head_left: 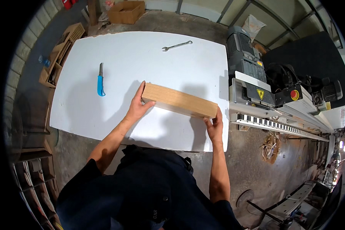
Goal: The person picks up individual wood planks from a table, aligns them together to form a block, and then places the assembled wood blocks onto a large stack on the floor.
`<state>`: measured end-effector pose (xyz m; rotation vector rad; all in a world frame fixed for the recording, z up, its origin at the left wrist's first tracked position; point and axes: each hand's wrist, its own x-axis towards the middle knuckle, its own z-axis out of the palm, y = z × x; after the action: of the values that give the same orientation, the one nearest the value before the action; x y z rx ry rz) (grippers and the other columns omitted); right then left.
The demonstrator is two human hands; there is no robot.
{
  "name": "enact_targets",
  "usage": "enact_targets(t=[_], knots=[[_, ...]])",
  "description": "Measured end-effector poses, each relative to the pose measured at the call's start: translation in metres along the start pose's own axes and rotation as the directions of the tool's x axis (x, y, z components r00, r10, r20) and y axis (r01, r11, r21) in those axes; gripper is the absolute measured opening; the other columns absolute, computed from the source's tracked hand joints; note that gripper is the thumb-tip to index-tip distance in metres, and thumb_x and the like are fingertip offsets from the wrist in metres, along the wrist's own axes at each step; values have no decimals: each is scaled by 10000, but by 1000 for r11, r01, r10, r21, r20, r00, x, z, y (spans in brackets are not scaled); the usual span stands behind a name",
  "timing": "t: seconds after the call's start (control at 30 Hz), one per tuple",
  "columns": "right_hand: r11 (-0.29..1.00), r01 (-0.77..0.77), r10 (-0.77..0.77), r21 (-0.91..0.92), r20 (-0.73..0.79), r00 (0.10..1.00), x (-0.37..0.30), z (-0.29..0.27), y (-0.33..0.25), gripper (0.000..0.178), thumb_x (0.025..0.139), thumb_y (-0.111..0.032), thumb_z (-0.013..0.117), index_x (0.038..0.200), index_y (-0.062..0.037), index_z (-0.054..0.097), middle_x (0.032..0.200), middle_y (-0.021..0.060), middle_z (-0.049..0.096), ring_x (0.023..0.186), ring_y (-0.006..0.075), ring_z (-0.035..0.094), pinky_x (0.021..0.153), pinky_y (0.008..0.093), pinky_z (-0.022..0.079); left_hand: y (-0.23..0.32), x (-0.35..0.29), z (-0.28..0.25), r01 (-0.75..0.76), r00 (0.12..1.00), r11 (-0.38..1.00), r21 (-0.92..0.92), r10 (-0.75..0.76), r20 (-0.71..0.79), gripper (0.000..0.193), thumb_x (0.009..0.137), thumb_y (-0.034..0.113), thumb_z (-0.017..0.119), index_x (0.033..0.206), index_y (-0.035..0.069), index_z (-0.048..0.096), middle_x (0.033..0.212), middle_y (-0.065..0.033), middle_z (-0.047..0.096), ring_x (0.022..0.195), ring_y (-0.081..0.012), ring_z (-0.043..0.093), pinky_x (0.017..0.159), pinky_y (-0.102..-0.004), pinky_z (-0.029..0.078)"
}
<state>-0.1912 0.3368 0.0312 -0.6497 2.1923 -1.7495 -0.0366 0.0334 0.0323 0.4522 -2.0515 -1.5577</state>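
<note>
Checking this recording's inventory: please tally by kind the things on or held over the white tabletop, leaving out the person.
Wooden block, held at its ends by the left hand and right hand: 1
Blue-handled knife: 1
Metal wrench: 1
Total: 3

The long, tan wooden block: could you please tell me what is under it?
The flat white tabletop shows around the tan block, held at its ends by the left hand and right hand; what lies directly beneath is covered.
</note>
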Motion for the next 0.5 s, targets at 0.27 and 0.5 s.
enact_targets(t=[0.27,0.5], knots=[[997,34,-36,75,25,999,1,10,1,745,888,-145,612,1466,-52,152,1417,167,382,1301,252,372,1054,329,311,13,6,1,90,984,992,-86,-76,159,797,807,15,635,1451,-1,167,1456,-161,322,1326,-223,334,1076,-336,306],[998,56,-56,-19,14,998,10,-7,10,612,797,0,662,1350,26,400,1300,166,524,1192,193,491,977,301,400,11,10,-16,119,979,992,-46,-110,173,753,789,25,674,1422,-11,267,1404,-177,396,1247,-223,435,1023,-322,381]])
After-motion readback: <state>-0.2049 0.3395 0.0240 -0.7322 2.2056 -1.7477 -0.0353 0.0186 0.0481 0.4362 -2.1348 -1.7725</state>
